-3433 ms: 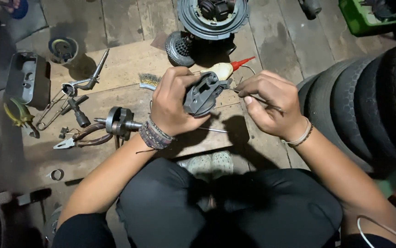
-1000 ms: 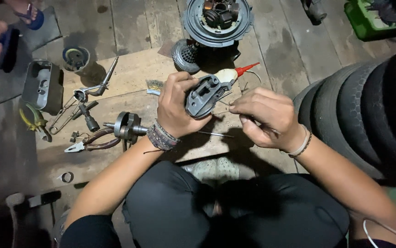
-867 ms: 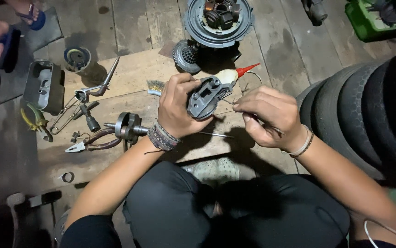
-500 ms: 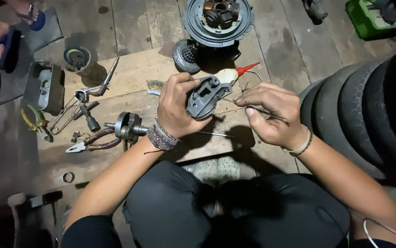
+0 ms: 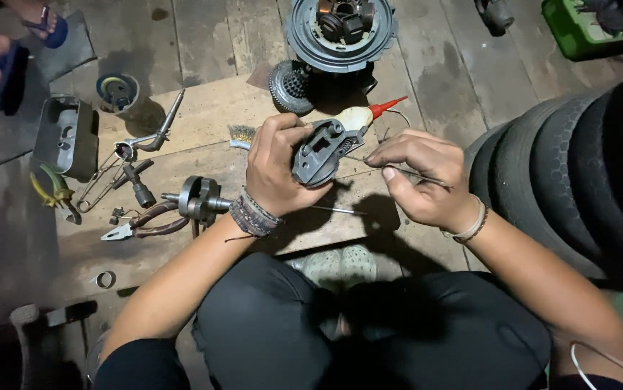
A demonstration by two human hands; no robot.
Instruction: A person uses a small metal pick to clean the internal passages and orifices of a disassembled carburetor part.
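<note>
Left grip: my left hand [image 5: 277,167] is wrapped tight around one grey metal housing [image 5: 320,152], held up over the wooden board [image 5: 203,115].
Right grip: my right hand [image 5: 421,177] pinches one thin metal rod [image 5: 418,173] between thumb and fingertips, its tip pointing at the housing.
Change: against the picture half a second back, I see the right hand drawn in a little closer to the housing; the left hold is unchanged.
Behind the housing: one cream oil bottle with a red spout [image 5: 366,115], partly hidden.
On the board, left: one crankshaft [image 5: 197,200], one pair of pliers [image 5: 145,226], one wire brush [image 5: 240,136].
Floor beyond: one round stator plate [image 5: 340,29], one toothed gear [image 5: 290,87].
Right edge: four stacked tyres [image 5: 578,166], as far as I can count.
Wrists: beaded bands on the left, one bracelet on the right.
</note>
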